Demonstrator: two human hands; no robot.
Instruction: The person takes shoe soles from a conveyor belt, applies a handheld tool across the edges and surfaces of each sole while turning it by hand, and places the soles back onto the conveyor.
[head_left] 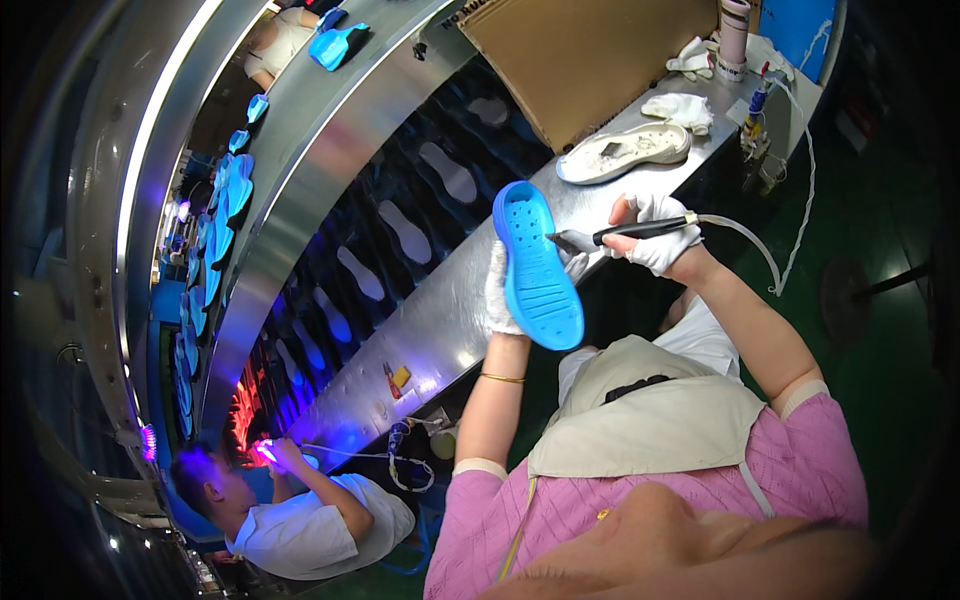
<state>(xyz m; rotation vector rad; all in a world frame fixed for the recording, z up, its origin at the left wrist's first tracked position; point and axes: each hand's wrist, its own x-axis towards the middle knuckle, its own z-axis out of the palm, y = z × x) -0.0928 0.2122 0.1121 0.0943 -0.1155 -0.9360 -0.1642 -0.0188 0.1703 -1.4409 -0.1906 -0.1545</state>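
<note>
A bright blue shoe sole (545,290) is tilted up before me, its inner face with small holes and grooves toward me. My left hand (497,295), in a white glove, grips it from behind at its left edge; most of those fingers are hidden. In my right hand (660,250), its glove leaving some fingertips bare, is a black pen-like brush (648,228) with a pale hose at its rear. Its dark tip meets the sole's right rim or lies just in front of it; which, I cannot tell.
On the metal ledge (455,300) are a cream shoe (625,153), white gloves (680,112) and a pink bottle (733,40). Cardboard (580,60) stands behind. Pale soles (405,230) lie on a dark belt; blue soles (235,185) line an upper one. A co-worker (300,520) works at left.
</note>
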